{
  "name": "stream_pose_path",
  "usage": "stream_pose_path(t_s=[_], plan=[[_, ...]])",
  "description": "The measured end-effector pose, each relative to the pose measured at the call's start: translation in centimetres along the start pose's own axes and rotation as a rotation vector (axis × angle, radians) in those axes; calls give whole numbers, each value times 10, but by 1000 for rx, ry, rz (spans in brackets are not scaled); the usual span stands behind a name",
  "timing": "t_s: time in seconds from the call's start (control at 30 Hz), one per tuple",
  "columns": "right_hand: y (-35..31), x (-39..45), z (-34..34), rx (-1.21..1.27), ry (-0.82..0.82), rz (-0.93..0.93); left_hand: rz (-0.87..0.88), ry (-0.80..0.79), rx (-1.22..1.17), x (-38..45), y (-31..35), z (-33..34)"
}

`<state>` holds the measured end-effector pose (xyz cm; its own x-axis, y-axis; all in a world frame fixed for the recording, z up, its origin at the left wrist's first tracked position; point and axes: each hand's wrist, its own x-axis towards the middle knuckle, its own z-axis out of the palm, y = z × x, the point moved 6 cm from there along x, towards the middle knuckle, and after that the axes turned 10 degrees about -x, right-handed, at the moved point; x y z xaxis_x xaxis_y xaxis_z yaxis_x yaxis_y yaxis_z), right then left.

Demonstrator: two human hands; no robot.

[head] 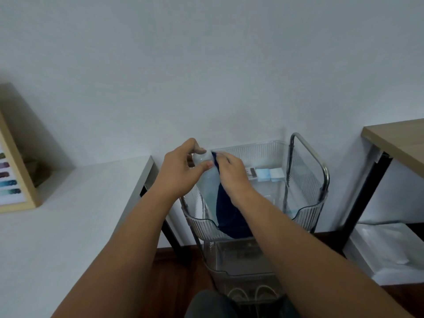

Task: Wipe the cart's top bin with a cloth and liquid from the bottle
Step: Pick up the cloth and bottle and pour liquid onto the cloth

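A clear plastic bottle [207, 180] stands tilted over the left end of the cart's transparent top bin [305, 212]. My left hand [181, 171] pinches its white cap [202, 155] between thumb and fingers. My right hand [231, 173] grips the bottle's neck together with a dark blue cloth [229, 216], which hangs down along the bottle into the bin. Much of the bottle is hidden behind my hands and the cloth.
Small blue and white boxes [268, 174] lie at the bin's far side. A metal handle [319, 164] rises at the cart's right end. A white table [68, 214] with a framed picture [13, 180] stands left, a wooden desk [399, 143] right. Lower cart bins [241, 260] show beneath.
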<state>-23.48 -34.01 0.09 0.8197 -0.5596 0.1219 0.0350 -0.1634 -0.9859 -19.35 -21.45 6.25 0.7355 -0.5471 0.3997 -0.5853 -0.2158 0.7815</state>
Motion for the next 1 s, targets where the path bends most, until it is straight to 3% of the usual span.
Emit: stream_pose_path(t_s=[0.17, 0.37, 0.53, 0.6, 0.8, 1.0], plan=[[13, 12, -7, 38, -184, 215, 11, -96, -128, 2, -1, 3], [27, 0, -15, 99, -96, 305, 32, -165, -16, -4, 9, 14], [31, -26, -1, 157, -13, 199, -39, 128, 240, -36, 7, 38], [32, -37, 11, 161, -5, 100, -126, 193, 165, -40, 2, 41], [46, -57, 30, -165, 20, -35, -316, 308, -229, -39, -25, 30], [48, -69, 24, -171, 132, -184, -445, 168, -571, -35, -44, 43]])
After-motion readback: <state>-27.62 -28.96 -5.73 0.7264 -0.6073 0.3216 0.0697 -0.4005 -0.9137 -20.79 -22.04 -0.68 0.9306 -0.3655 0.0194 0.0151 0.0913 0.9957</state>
